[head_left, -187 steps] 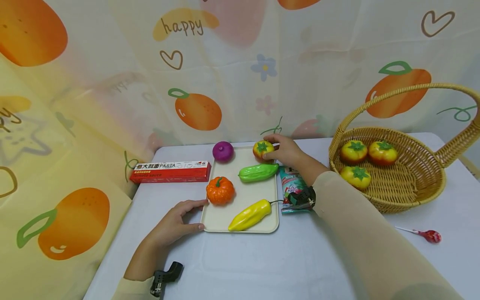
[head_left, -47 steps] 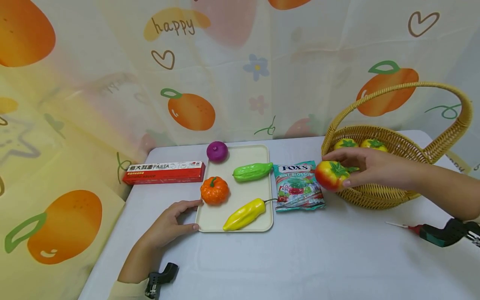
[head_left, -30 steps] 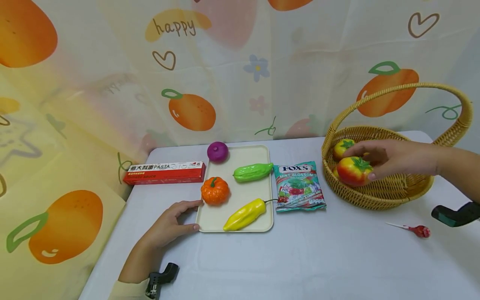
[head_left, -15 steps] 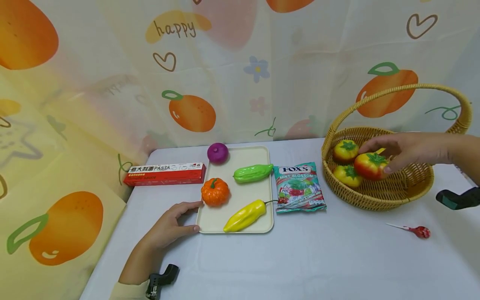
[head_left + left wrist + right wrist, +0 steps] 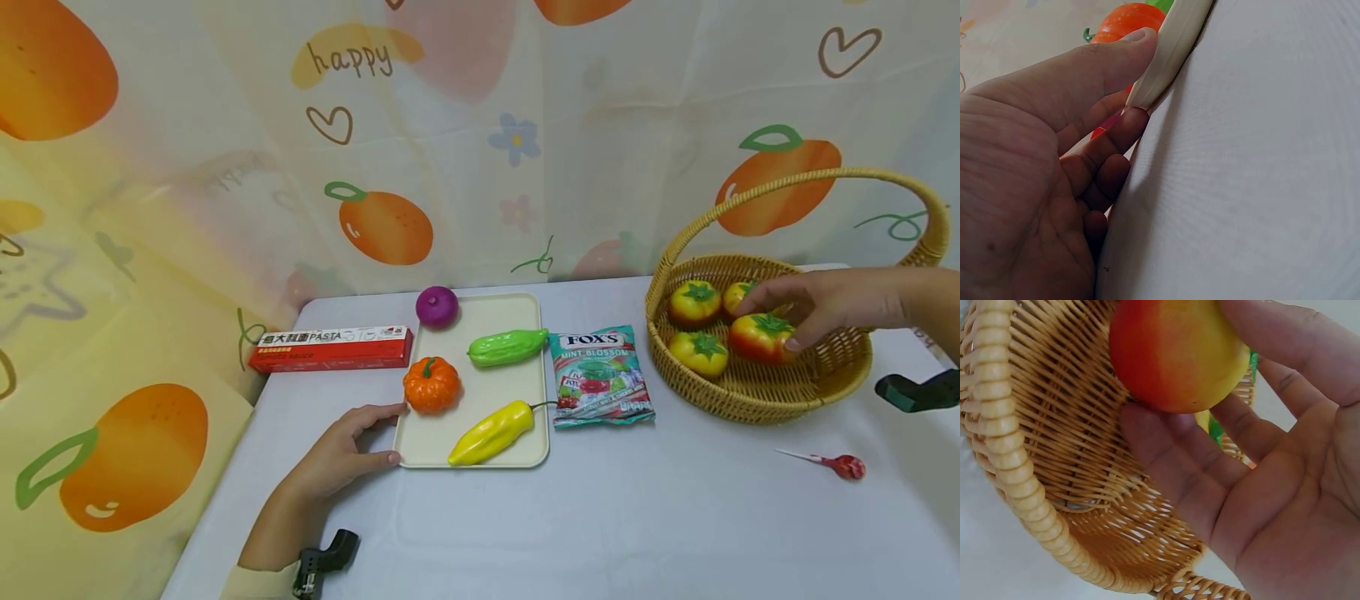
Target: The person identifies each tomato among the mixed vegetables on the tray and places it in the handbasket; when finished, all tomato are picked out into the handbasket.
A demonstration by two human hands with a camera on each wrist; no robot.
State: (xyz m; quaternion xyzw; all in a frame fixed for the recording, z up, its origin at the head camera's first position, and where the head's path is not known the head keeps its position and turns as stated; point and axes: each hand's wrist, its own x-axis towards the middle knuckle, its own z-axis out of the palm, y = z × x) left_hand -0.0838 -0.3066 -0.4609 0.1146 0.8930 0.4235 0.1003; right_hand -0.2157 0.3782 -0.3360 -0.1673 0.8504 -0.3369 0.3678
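Note:
My right hand holds a red-and-yellow toy tomato with a green star-shaped top, low inside the wicker basket. In the right wrist view the fingers and thumb surround the tomato. Three more toy tomatoes lie around it in the basket, one partly hidden by my fingers. My left hand rests at the left edge of a cream tray, thumb and index fingertip apart along the rim. A toy pumpkin, green cucumber-like vegetable, yellow pepper and purple onion are on the tray.
A red pasta box lies left of the tray. Between tray and basket sits a teal candy bag. A lollipop lies in front of the basket, whose tall handle arches over it. A printed cloth hangs behind the table.
My right hand has taken the tomato from the tray's back right corner, carried it over the candy bag, and lowered it into the basket. My left hand stays at the tray's edge.

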